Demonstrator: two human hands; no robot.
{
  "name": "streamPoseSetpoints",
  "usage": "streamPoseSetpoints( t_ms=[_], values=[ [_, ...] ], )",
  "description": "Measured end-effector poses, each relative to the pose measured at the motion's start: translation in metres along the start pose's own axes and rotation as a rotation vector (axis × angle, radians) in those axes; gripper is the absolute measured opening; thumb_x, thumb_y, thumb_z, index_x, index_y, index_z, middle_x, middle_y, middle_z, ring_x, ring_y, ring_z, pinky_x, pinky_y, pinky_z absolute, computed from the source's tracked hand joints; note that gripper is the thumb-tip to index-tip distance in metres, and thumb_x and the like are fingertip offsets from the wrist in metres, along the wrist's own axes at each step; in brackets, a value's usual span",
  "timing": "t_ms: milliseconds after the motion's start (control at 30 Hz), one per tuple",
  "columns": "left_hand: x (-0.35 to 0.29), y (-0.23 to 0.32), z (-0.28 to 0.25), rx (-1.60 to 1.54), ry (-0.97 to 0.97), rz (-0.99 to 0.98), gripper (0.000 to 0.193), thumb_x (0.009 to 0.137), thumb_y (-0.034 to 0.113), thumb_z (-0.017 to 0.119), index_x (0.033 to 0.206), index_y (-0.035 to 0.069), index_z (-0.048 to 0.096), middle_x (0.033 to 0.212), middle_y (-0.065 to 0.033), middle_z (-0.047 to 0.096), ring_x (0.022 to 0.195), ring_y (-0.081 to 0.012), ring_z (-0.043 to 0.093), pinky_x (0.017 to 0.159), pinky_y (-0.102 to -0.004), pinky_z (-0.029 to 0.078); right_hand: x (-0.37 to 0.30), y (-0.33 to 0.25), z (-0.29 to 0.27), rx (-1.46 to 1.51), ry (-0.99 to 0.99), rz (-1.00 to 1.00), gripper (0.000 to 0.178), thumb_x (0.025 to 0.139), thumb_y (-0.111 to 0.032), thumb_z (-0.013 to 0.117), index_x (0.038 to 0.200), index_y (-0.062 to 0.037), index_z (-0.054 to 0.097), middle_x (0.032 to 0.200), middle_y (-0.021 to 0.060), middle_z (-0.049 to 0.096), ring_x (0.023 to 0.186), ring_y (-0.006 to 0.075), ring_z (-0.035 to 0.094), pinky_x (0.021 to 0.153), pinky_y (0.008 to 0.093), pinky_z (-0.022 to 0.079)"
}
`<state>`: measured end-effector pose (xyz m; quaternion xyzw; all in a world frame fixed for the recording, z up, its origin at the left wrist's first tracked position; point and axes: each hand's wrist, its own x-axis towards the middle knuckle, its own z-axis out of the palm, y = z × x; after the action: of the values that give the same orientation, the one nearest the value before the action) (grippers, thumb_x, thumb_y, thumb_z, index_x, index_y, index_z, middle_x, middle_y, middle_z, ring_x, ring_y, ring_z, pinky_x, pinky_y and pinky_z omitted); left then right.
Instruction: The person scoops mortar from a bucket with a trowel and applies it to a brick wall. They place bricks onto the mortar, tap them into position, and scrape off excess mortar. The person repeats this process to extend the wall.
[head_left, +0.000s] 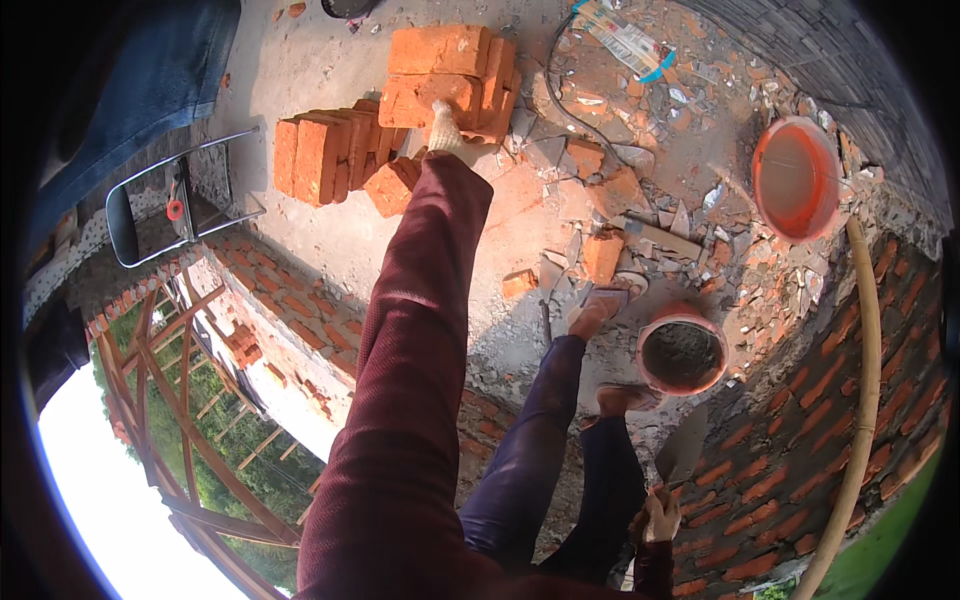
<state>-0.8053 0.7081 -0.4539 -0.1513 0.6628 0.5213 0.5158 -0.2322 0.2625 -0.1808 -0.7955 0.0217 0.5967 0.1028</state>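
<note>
My left arm, in a maroon sleeve, stretches forward to a stack of orange-red bricks [437, 52]. Its pale-gloved left hand [445, 130] touches the near face of a brick in that stack, with fingers stretched out against it; part of the hand is hidden. Down at the lower right, my right hand [660, 515], also in a pale glove, is closed round the handle of a trowel [682, 447]. The trowel's blade points up toward a bucket of grey mortar [684, 352], apart from it. Beside my left hand, a row of bricks [318, 160] leans together, with a loose brick [392, 186] next to it.
Broken brick and tile rubble covers the floor right of the stack. A reddish tub [797, 180] of murky liquid stands far right. A bamboo pole [858, 400] leans by a brick wall [790, 480]. A metal-framed chair [185, 200] is at left. A dark cable [553, 75] crosses the rubble.
</note>
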Motion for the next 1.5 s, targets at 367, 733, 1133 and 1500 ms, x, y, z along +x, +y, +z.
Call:
streamPoseSetpoints(
  t_ms=[367,733,1133,1500],
  values=[
    [-0.008,0.025,0.006,-0.184,0.012,0.025,0.057,0.082,0.071,0.072,0.12,0.03,0.063,0.109,0.0075,0.063,0.093,-0.0192,0.054,0.066,-0.0295,0.049,-0.034,-0.043,0.002,-0.095,-0.01,-0.002,0.015,0.086,-0.008,0.064,0.098,-0.0038,0.055,0.063,0.0062,0.054,0.044,0.0186,0.055,0.041,0.0332,0.048],
    [-0.294,-0.041,-0.112,0.049,-0.597,-0.221,0.064,0.089,0.035,0.077,0.143,0.013,0.049,0.135,-0.0048,0.059,0.113,-0.0206,0.059,0.085,-0.038,0.051,-0.083,-0.171,0.076,0.206,-0.407,-0.145,0.04,0.092,-0.015,0.072,0.12,0.0052,0.053,0.106,0.0134,0.064,0.095,0.0258,0.071,0.081,0.0382,0.064],
    [-0.639,-0.048,0.05,1.008,-1.532,-0.541,0.064,0.092,0.018,0.068,0.147,-0.004,0.043,0.139,-0.0124,0.058,0.129,-0.0197,0.053,0.107,-0.0345,0.045,-0.287,-0.203,-0.037,0.412,0.001,-0.829,0.045,0.069,-0.021,0.089,0.098,-0.006,0.058,0.089,0.0022,0.06,0.083,0.0148,0.06,0.082,0.0349,0.053],
    [-0.807,-0.069,0.131,0.478,-1.528,-0.803,0.105,0.086,0.089,0.031,0.153,0.008,0.035,0.143,-0.0146,0.052,0.128,-0.0293,0.056,0.105,-0.0447,0.05,-0.363,-0.181,-0.133,0.667,-0.099,-1.166,0.032,0.077,-0.014,0.082,0.1,-0.0026,0.062,0.108,0.0103,0.067,0.095,0.0192,0.064,0.088,0.0348,0.052]
  ],
)
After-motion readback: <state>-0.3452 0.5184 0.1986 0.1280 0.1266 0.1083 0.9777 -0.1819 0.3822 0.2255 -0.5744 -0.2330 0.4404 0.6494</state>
